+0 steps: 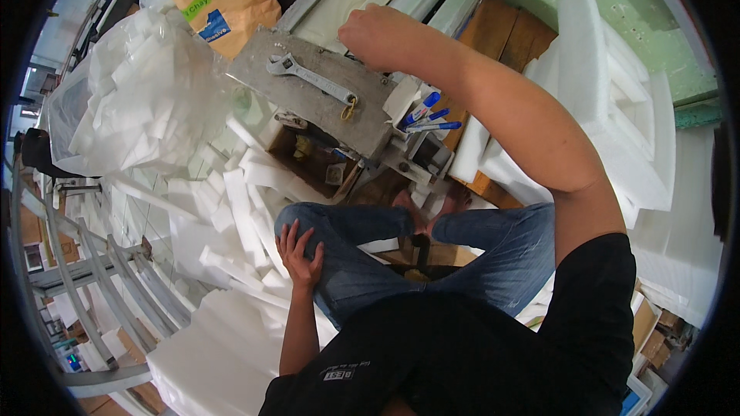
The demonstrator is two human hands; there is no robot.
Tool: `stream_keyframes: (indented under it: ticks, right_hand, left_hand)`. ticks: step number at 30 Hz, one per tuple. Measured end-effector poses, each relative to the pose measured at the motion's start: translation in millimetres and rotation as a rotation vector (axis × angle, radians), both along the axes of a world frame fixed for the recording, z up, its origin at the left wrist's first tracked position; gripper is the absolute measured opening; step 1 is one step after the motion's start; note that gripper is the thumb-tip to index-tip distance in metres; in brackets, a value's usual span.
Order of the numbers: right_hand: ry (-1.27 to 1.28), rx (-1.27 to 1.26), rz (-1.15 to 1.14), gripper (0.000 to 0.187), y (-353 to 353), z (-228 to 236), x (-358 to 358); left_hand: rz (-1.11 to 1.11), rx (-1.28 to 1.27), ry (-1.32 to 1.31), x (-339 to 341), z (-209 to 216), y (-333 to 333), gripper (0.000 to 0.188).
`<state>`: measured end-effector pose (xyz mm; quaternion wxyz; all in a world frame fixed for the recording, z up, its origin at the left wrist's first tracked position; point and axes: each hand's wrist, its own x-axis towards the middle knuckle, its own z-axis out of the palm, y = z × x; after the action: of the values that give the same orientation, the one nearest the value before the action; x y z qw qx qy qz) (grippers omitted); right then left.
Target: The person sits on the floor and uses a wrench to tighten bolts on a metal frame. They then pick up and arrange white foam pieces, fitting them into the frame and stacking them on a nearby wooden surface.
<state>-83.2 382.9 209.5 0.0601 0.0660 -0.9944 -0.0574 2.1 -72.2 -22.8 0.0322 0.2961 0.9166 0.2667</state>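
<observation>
Right hand (378,37), wrench (317,80) to its left

Left hand (299,254) on knee (312,218), right hand (378,37) outstretched, wrench (316,79)

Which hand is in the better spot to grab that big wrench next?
Probably the right hand: it's stretched forward, nearer the wrench, though I can't tell whether it already holds something. The left hand rests on the left leg, farther away.

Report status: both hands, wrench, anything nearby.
Left hand on left knee. Right hand curled, palm hidden. Wrench lying on grey block, uncovered. Blue markers to its right.
</observation>
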Motion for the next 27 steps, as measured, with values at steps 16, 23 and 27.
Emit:
stream_keyframes:
  ticks: [16,23,27]
  right_hand:
    - [0.034,0.041,0.090,0.006,-10,-7,-2]
    - [0.036,0.046,0.074,0.006,-8,-8,2]
    - [0.082,0.045,0.061,0.006,-8,-12,3]
  left_hand:
    - [0.002,-0.022,0.003,1,0,-1,0.041]
    - [0.005,-0.014,-0.010,0,-1,-1,0.041]
    - [0.012,-0.023,0.000,1,-1,-1,0.041]
